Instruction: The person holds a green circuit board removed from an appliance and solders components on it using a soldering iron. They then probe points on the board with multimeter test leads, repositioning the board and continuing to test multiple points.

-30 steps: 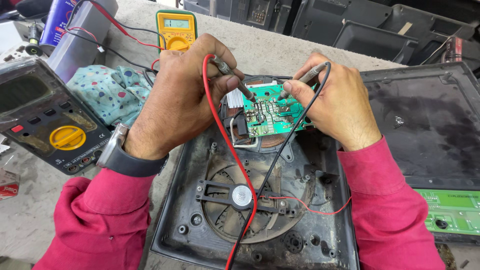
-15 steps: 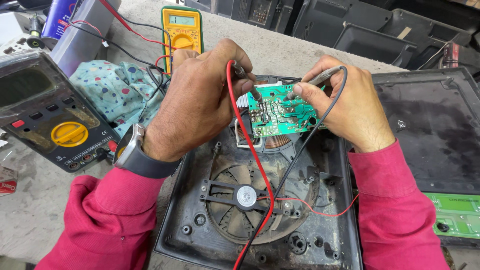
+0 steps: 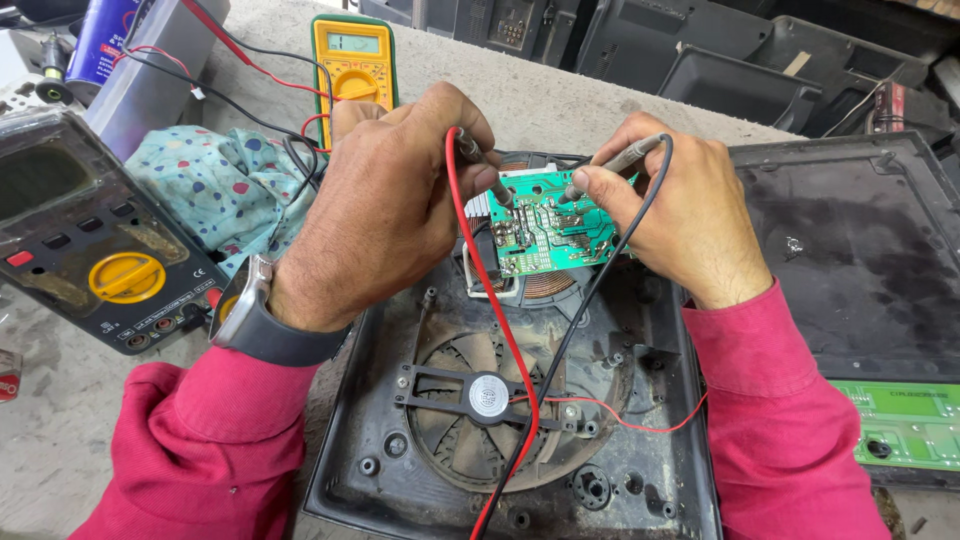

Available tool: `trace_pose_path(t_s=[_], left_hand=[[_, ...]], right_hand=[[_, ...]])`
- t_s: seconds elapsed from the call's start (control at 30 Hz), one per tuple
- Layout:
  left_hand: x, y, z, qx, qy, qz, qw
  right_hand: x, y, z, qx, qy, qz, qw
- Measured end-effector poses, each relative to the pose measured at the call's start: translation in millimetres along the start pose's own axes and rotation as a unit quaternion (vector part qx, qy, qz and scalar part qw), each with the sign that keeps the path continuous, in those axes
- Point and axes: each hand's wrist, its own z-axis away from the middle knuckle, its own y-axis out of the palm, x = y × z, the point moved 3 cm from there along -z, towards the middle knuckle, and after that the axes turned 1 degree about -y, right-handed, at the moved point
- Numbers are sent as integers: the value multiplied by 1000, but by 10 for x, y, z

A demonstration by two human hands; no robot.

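An electronics repair workshop is showing itself here, and a well-used one. A grey, gritty table is carrying an opened appliance shell with its cooling fan lying bare at six o'clock and a green circuit board sitting at the centre. A yellow multimeter is lying at eleven o'clock, and a larger dark meter with a yellow dial is resting at nine o'clock. More black appliance housings are piling up from twelve to two o'clock, and a second green board is lying at four o'clock.
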Motion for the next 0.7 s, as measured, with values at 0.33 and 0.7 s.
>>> trace_pose_path(t_s=[0.33,0.7], left_hand=[[-7,46,-2,19,-11,-4,1000],[-26,38,-28,59,-40,17,997]], right_hand=[[35,-12,-6,0,-6,-2,1000],[11,10,39,-11,-35,-38,999]])
